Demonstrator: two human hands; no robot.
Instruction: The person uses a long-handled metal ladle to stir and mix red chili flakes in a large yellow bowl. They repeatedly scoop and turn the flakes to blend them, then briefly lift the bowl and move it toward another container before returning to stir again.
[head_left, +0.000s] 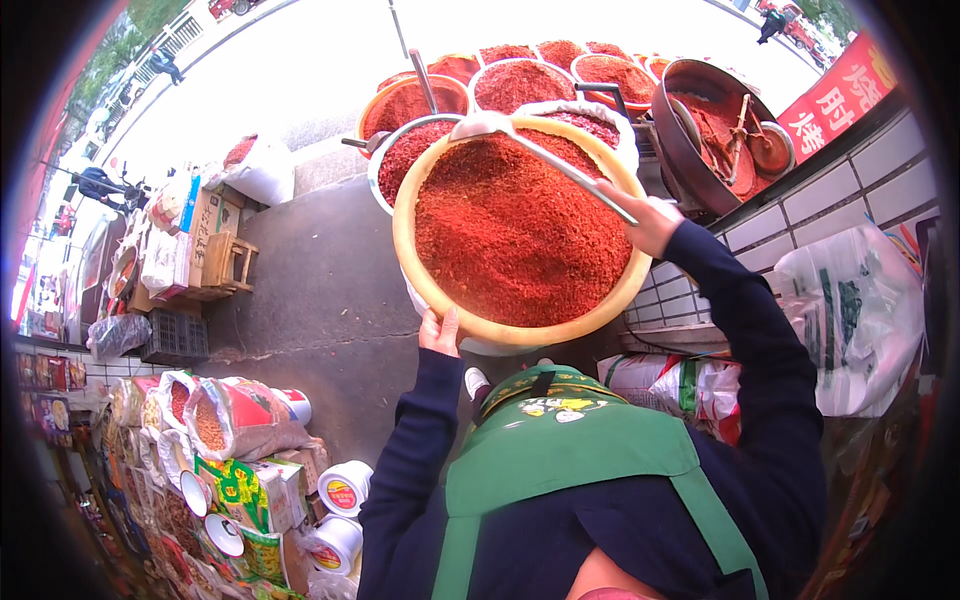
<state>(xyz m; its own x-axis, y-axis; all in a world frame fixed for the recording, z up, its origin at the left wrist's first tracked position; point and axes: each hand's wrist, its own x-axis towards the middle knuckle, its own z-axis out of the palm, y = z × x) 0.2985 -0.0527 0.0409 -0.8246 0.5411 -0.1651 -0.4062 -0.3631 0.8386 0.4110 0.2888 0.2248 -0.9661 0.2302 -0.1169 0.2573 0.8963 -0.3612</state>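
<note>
Before me stands a large yellow plastic tub (409, 259) heaped with crushed red chili flakes (517, 225). My left hand (440, 332) grips the near left part of its rim, thumb on top. In my right hand (651, 221) is the long handle of a metal scoop (551, 159); its head lies over the far rim of the tub, above the flakes' far edge. Behind the tub, a white-rimmed basin (381, 169) of darker flakes has another scoop (424, 82) standing in it. A white sack (628, 142) of dried red chilies touches the far right side.
More tubs of red chili (523, 82) stand beyond. At the right are a big round metal mill pan (667, 142) and a tiled wall (825, 199). A wooden stool (229, 262), a black crate (176, 337), open sacks (210, 420) and white buckets (345, 487) line the left.
</note>
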